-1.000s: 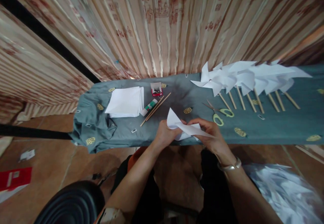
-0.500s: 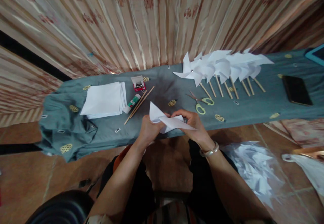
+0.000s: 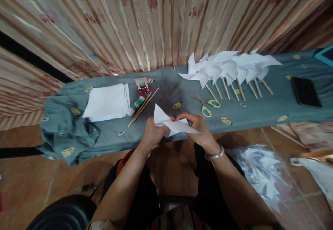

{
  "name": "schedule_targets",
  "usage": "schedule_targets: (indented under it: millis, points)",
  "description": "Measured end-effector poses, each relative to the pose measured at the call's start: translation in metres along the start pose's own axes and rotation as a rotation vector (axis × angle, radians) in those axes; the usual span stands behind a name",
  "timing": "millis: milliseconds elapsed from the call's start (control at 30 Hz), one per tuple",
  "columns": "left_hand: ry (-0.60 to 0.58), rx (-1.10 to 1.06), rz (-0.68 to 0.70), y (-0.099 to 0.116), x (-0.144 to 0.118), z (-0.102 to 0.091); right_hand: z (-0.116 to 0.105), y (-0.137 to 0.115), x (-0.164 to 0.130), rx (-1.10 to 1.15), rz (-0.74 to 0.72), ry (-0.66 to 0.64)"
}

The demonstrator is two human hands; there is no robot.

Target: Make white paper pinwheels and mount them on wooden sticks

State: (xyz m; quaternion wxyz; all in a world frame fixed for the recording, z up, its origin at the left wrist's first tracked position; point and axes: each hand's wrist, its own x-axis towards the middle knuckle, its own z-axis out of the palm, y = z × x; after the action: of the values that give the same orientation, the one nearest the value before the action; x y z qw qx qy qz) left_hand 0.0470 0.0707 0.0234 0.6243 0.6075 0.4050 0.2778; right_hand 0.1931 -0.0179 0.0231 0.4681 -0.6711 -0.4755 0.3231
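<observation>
Clearly the folding of a paper piece (image 3: 173, 123) is the step in hand, judged from how both hands meet over the near edge of the counter (image 3: 260, 117). Farthest left on the grey cloth lies a stack of white sheets (image 3: 106, 102), then a glue stick (image 3: 137, 103), a small red box (image 3: 142, 86) and thin wooden sticks (image 3: 143, 107) just beside it. At the middle the left hand (image 3: 153, 134) has its fingers clamped on the left side of the paper piece, and the right hand (image 3: 199, 129) pinches the right side, fingers closed on the sheet; the paper is held in the air just above the counter's front edge, touching nothing else. To the right lie scissors (image 3: 205, 105), a row of finished pinwheels (image 3: 229, 71) against the curtain, and a dark phone (image 3: 305, 92) near the far end. The next move probably calls for a steady pinch at the paper's middle while a corner is brought over. Open cloth lies right ahead of the hands; the sticks and scissors flank it closely
</observation>
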Motion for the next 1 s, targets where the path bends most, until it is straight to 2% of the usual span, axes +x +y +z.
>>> schedule_targets:
  millis: [733, 1000]
  points:
    - [-0.012, 0.036, 0.019, -0.005, 0.001, 0.0, 0.003, 0.006, 0.0, 0.014, 0.026, 0.001]
    - [-0.002, -0.031, -0.04, 0.003, -0.001, -0.001, 0.002, -0.006, 0.0, 0.091, 0.098, 0.01]
